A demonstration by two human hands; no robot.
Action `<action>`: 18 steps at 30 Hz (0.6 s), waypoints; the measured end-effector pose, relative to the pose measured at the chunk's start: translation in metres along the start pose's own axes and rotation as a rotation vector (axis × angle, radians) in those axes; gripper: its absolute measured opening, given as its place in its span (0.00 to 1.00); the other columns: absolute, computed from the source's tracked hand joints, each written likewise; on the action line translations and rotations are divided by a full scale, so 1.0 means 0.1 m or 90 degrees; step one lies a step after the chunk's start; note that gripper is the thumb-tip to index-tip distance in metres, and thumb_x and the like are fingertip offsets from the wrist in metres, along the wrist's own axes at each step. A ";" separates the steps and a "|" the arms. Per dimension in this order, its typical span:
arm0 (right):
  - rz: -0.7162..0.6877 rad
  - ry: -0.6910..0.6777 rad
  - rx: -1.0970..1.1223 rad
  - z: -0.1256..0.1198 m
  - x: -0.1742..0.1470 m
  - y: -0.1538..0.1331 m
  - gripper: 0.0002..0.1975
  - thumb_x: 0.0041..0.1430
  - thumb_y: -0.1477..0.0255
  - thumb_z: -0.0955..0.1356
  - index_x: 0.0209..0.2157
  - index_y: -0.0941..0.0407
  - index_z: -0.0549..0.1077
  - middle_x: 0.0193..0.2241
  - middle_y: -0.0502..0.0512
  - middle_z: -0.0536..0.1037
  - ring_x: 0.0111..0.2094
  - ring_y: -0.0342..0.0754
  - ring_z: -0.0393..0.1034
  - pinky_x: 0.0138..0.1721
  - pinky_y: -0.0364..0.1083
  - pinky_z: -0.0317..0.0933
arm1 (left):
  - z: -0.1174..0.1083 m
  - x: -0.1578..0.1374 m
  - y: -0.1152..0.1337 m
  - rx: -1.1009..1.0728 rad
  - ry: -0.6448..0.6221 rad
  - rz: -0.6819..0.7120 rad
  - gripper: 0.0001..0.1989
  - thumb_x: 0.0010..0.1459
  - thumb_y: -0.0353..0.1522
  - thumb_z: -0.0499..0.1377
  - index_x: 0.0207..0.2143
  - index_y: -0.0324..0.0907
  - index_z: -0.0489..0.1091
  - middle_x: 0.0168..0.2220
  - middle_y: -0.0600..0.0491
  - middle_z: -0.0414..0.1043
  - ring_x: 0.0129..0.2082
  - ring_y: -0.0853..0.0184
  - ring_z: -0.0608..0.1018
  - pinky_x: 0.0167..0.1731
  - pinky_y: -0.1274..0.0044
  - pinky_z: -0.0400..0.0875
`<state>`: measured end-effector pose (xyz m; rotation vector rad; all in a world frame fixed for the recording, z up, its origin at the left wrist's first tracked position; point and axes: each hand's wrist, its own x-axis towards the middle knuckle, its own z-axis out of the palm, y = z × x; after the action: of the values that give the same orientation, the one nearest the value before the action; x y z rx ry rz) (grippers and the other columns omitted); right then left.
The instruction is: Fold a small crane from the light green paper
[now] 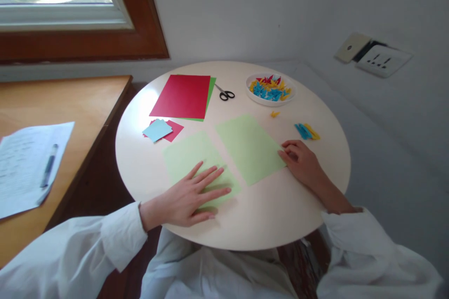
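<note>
Two light green sheets of paper lie side by side on the round table. My left hand (pixel 194 194) rests flat, fingers spread, across the lower part of the left sheet (pixel 191 149). At the right corner of the right sheet (pixel 250 149), my right hand (pixel 300 161) has its fingers curled with the thumb and fingertips pinching the paper's edge. Just beyond my right hand are small blue and yellow paper strips (pixel 307 131). A single yellow folded paper piece (pixel 274 114) lies above the right sheet.
On the white round table (pixel 252 229) are a red sheet (pixel 184 96) over a green one, black-handled scissors (pixel 226 94), small blue and red paper pieces (pixel 159 130), and a white dish (pixel 259 100) of colourful folded pieces. A wooden desk (pixel 94 98) with written paper (pixel 28 163) and a pen (pixel 49 166) stands left.
</note>
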<state>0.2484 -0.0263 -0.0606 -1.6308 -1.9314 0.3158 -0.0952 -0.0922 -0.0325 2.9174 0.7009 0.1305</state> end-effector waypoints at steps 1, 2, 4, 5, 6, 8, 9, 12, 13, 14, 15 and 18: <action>-0.007 0.005 0.001 0.01 0.00 0.01 0.11 0.54 0.64 0.63 0.22 0.54 0.66 0.37 0.60 0.72 0.37 0.52 0.69 0.40 0.52 0.64 | 0.00 -0.01 0.00 0.006 0.008 0.000 0.30 0.63 0.42 0.46 0.64 0.44 0.43 0.66 0.41 0.38 0.66 0.55 0.43 0.61 0.56 0.34; -0.013 0.011 0.002 0.02 0.00 0.02 0.11 0.54 0.64 0.62 0.22 0.54 0.66 0.37 0.60 0.72 0.37 0.52 0.69 0.40 0.52 0.64 | -0.01 -0.03 0.01 0.009 0.014 -0.004 0.32 0.63 0.42 0.45 0.65 0.42 0.40 0.66 0.41 0.40 0.66 0.56 0.44 0.61 0.57 0.34; -0.022 0.020 -0.001 0.03 0.01 0.04 0.11 0.54 0.64 0.62 0.22 0.55 0.67 0.36 0.61 0.73 0.36 0.52 0.69 0.40 0.52 0.64 | -0.04 -0.08 0.02 0.006 0.014 -0.025 0.36 0.62 0.45 0.45 0.65 0.38 0.34 0.65 0.39 0.43 0.65 0.57 0.46 0.61 0.58 0.33; -0.026 0.025 -0.003 0.04 0.01 0.06 0.12 0.54 0.64 0.62 0.22 0.55 0.67 0.36 0.61 0.73 0.36 0.52 0.69 0.40 0.53 0.64 | -0.06 -0.12 0.03 0.000 0.006 -0.041 0.39 0.61 0.48 0.46 0.65 0.37 0.32 0.65 0.39 0.43 0.65 0.56 0.46 0.61 0.58 0.33; -0.032 0.028 -0.004 0.05 0.02 0.07 0.12 0.54 0.64 0.62 0.21 0.55 0.66 0.36 0.61 0.73 0.36 0.52 0.69 0.40 0.53 0.64 | -0.08 -0.16 0.04 -0.008 -0.005 -0.058 0.43 0.58 0.51 0.47 0.65 0.37 0.31 0.65 0.38 0.42 0.65 0.54 0.46 0.61 0.57 0.32; -0.045 0.035 -0.006 0.07 0.02 0.09 0.13 0.54 0.63 0.62 0.21 0.55 0.66 0.36 0.62 0.73 0.37 0.53 0.69 0.40 0.53 0.65 | -0.10 -0.25 0.06 -0.026 -0.036 -0.089 0.51 0.51 0.57 0.49 0.65 0.37 0.31 0.65 0.36 0.38 0.65 0.49 0.44 0.60 0.55 0.30; -0.049 0.036 -0.005 0.07 0.02 0.10 0.13 0.54 0.63 0.62 0.20 0.55 0.66 0.36 0.62 0.73 0.36 0.53 0.69 0.39 0.53 0.65 | -0.10 -0.30 0.07 -0.036 -0.056 -0.098 0.53 0.49 0.58 0.50 0.65 0.37 0.32 0.65 0.36 0.37 0.65 0.48 0.43 0.60 0.54 0.30; -0.054 0.039 -0.006 0.10 0.03 0.12 0.13 0.54 0.63 0.62 0.20 0.55 0.66 0.36 0.62 0.73 0.36 0.53 0.69 0.39 0.54 0.65 | -0.06 -0.39 0.11 -0.055 -0.118 -0.111 0.53 0.47 0.55 0.56 0.65 0.38 0.34 0.66 0.36 0.36 0.65 0.48 0.44 0.60 0.54 0.32; -0.056 0.040 -0.006 0.10 0.03 0.13 0.14 0.54 0.63 0.61 0.21 0.55 0.67 0.36 0.62 0.73 0.36 0.53 0.69 0.39 0.54 0.65 | -0.04 -0.41 0.12 -0.057 -0.128 -0.115 0.52 0.47 0.52 0.58 0.65 0.40 0.36 0.66 0.38 0.36 0.65 0.48 0.44 0.60 0.54 0.32; -0.059 0.040 -0.006 0.11 0.03 0.13 0.14 0.54 0.63 0.61 0.21 0.55 0.67 0.36 0.62 0.73 0.36 0.53 0.69 0.39 0.54 0.65 | -0.03 -0.41 0.14 -0.060 -0.134 -0.114 0.50 0.48 0.49 0.60 0.65 0.42 0.38 0.66 0.40 0.36 0.65 0.50 0.45 0.60 0.55 0.33; -0.061 0.040 -0.005 0.11 0.03 0.13 0.14 0.54 0.63 0.61 0.21 0.55 0.67 0.36 0.62 0.73 0.36 0.53 0.69 0.40 0.54 0.65 | -0.04 -0.42 0.15 -0.065 -0.137 -0.108 0.47 0.49 0.44 0.60 0.65 0.44 0.39 0.66 0.42 0.38 0.65 0.51 0.46 0.61 0.56 0.33; -0.058 0.040 0.002 0.11 0.04 0.13 0.13 0.54 0.63 0.61 0.20 0.55 0.67 0.37 0.62 0.73 0.37 0.52 0.69 0.42 0.53 0.64 | -0.10 -0.42 0.22 -0.100 -0.142 -0.070 0.40 0.51 0.32 0.58 0.64 0.47 0.44 0.66 0.48 0.43 0.65 0.55 0.49 0.62 0.58 0.35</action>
<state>0.2527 -0.0179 -0.0754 -1.5266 -1.9504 0.2290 -0.1236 -0.1293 -0.0216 2.6818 0.7724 -0.1424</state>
